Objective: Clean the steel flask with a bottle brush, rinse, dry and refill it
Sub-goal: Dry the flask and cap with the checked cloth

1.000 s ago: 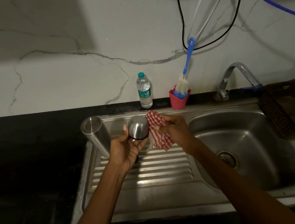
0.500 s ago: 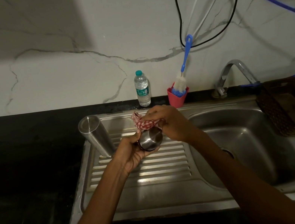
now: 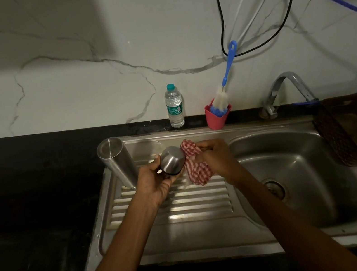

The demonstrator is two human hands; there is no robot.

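Observation:
My left hand grips a small steel flask cap above the ribbed drainboard, its closed end turned up toward me. My right hand holds a bunched red-and-white checked cloth against the cap's right side. The steel flask body stands upside down at the drainboard's back left corner, apart from both hands. A blue-handled bottle brush leans in a red cup against the wall.
A plastic water bottle stands behind the sink by the wall. The tap curves over the basin on the right. A brown woven basket sits at the basin's right edge. Cables hang on the wall above. Black counter stretches to the left.
Half a second ago my right hand pressed the cloth over the top of the cap; now the cloth has slid to the cap's right side and the cap's closed end faces up.

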